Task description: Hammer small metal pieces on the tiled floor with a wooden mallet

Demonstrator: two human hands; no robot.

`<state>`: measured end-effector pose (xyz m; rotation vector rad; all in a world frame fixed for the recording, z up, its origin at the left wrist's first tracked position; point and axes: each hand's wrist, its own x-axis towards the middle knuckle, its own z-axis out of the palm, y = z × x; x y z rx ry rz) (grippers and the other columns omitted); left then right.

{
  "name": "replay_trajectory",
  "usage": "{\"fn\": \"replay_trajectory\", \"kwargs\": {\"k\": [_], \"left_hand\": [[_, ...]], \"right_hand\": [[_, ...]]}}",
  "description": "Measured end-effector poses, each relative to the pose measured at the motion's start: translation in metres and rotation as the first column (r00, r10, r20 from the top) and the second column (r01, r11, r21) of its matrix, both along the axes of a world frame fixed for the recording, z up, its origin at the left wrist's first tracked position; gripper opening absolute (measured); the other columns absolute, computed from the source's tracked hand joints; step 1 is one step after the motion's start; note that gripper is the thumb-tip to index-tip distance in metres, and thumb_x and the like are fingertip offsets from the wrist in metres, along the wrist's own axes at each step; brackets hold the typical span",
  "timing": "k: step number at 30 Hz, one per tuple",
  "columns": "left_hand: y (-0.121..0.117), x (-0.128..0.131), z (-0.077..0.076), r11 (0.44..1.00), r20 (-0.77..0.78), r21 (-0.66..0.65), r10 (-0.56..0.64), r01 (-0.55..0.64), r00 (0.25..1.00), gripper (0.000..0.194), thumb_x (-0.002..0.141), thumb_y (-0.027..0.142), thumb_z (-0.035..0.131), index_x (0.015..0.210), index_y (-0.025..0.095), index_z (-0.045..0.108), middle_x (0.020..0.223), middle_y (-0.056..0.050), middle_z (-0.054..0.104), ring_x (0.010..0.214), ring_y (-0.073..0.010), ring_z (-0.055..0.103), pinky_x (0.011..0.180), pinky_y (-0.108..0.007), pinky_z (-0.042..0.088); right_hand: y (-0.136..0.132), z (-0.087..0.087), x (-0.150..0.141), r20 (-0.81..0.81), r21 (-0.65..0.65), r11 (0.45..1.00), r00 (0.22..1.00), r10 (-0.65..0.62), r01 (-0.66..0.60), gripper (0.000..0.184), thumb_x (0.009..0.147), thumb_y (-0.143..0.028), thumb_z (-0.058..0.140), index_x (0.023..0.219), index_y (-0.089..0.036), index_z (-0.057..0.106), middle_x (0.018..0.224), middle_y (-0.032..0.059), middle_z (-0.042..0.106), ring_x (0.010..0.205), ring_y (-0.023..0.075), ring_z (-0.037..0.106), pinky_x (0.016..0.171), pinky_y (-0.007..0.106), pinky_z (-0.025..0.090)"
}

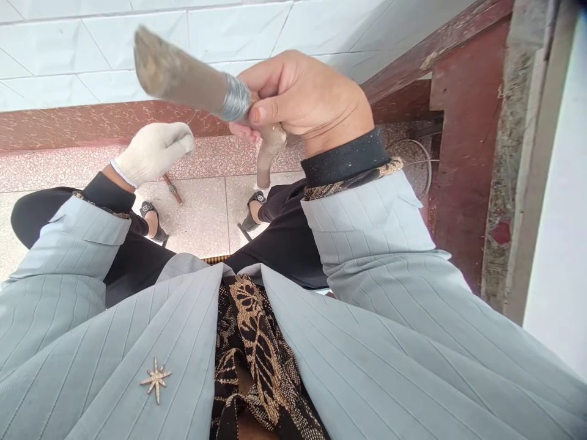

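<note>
My right hand, bare, grips a brown wooden stick near its middle. Silvery wire is wound tightly round the stick just beside my thumb. The thick, slanted end points up and left, and a knobbly, bent part shows below my fingers. My left hand wears a white knitted glove and hovers to the left, apart from the stick. Its fingers are curled together; whatever they may hold is hidden. Beneath it, a thin brown rod-like object appears near the floor.
A white tiled wall rises ahead above a reddish-brown band and a speckled ledge. Worn red-brown wooden boards stand on the right, with a pale cable loop beside them. My shoes rest on the speckled floor tiles.
</note>
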<state>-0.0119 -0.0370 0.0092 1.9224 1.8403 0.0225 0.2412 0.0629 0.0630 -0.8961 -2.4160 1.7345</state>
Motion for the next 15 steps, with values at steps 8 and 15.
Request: {"fn": "replay_trajectory", "kwargs": {"k": [8,15], "left_hand": [[-0.006,0.027,-0.023,0.937,-0.178,-0.154,-0.34,0.315,0.924,0.045,0.111,0.045,0.041,0.126,0.027,0.079,0.082,0.0,0.074,0.093,-0.0241,0.075,0.085,-0.033,0.044],[-0.009,0.028,-0.005,0.933,-0.364,-0.163,-0.36,0.322,0.859,0.05,0.115,0.042,0.035,0.131,0.021,0.077,0.098,-0.01,0.078,0.087,-0.0261,0.069,0.071,-0.04,0.033]], "right_hand": [[0.004,-0.029,-0.034,0.344,0.39,0.917,0.912,-0.224,0.078,0.068,0.108,-0.067,0.047,0.155,-0.02,0.064,0.134,0.0161,0.074,0.137,0.0296,0.061,0.107,0.038,0.052],[-0.011,-0.038,-0.05,0.732,0.377,0.828,0.681,0.008,-0.415,0.033,0.105,-0.021,0.066,0.128,-0.001,0.078,0.136,0.0282,0.072,0.129,0.0395,0.068,0.108,0.047,0.053]]}}
